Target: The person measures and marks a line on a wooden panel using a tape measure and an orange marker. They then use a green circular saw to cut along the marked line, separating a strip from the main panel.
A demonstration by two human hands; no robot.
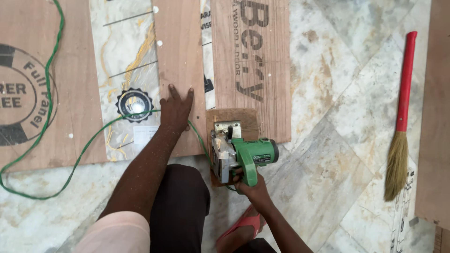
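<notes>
Marble floor [337,140]: right hand [251,187] holds green saw [243,157], left hand [176,110] presses plywood strip [180,61].

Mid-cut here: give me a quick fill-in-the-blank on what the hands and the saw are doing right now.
1. The left hand presses flat on a narrow brown ____ strip.
2. The right hand grips the handle of a green-bodied handheld ____ saw.
3. A thin ____ power cord loops across the boards and the marble floor.
4. A straw broom with a ____ handle lies on the floor at the right.

Missing words: plywood; circular; green; red
</notes>
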